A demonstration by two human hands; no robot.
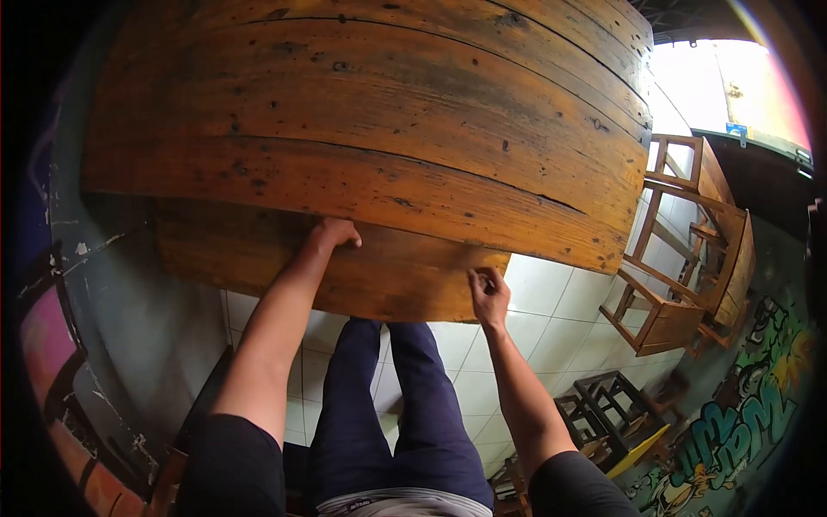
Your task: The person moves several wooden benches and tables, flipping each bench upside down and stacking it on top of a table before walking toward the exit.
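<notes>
A wide wooden plank table (370, 112) fills the upper view. Below its near edge sits a lower wooden board (284, 263), like a bench or shelf. My left hand (334, 233) rests on that board right under the tabletop edge, fingers curled down against the wood. My right hand (488, 291) touches the board's right front corner with fingertips pinched at its edge. Neither hand carries a loose object. My legs in dark blue trousers (392, 405) stand beneath.
White floor tiles (551, 302) lie below. Wooden chairs and a small table (689, 250) stand at the right. Dark stools (603, 405) sit lower right by a graffiti-painted wall (732, 431). A painted wall (95, 345) runs along the left.
</notes>
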